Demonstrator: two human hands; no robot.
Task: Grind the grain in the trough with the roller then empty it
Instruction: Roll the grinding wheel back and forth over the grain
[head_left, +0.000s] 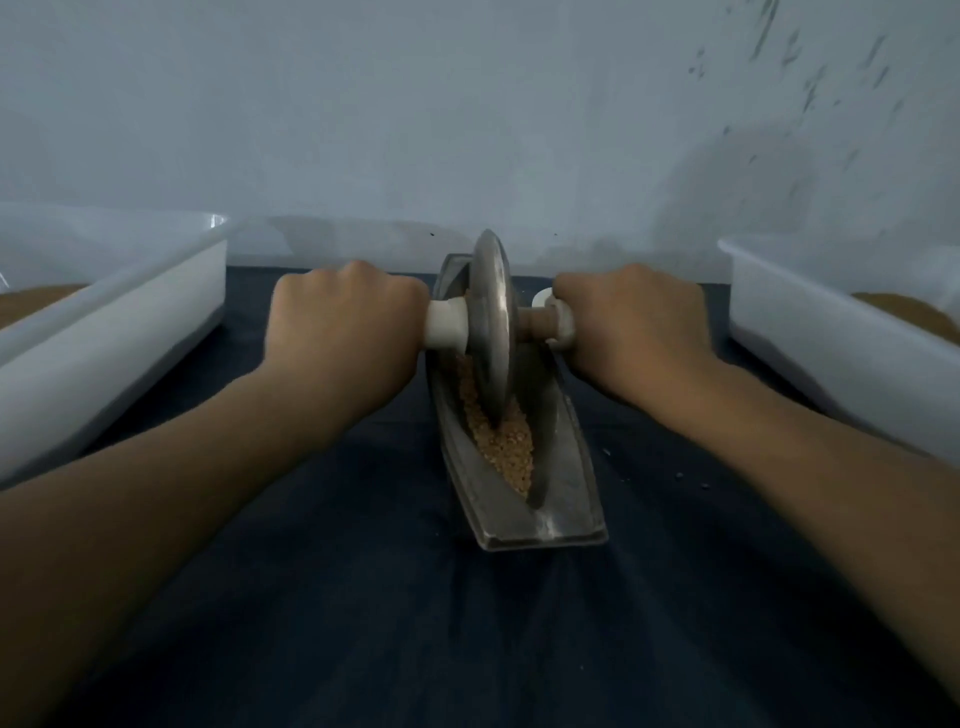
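Dark blue cloth covers the surface (467, 623) below a pale, scuffed wall (467, 104), with a white left tub (104, 332) and right tub (831, 353) flanking it. Lengthwise at centre lies the metal trough (566, 467) — stiff, probably heavy, best lifted by its ends for emptying. The roller (496, 312), a steel disc, stands upright in the channel toward the far end, the left grip (343, 322) and right grip (634, 322) each clenched round one end of it. Coarse grain (504, 441) lies loose nearer — apt to spill.
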